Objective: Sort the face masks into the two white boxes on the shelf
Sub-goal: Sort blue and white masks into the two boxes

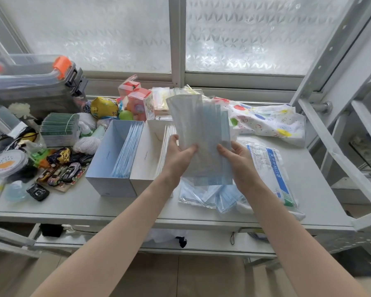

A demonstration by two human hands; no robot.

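Holding up a bunch of masks to sort

My left hand (178, 155) and right hand (238, 161) each pinch a bottom corner of the fanned masks (199, 138), so I can see white from blue. Left of my hands, one box (107, 166) holds blue masks and the next box (147, 155) white ones. More masks (208, 196) lie on the shelf under my hands.

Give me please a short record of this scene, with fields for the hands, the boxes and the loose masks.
left hand: grips the held masks from the left
right hand: grips the same stack
left box: blue masks standing inside
right box: white masks standing inside
loose masks: wrapped, lying on the shelf under the hands
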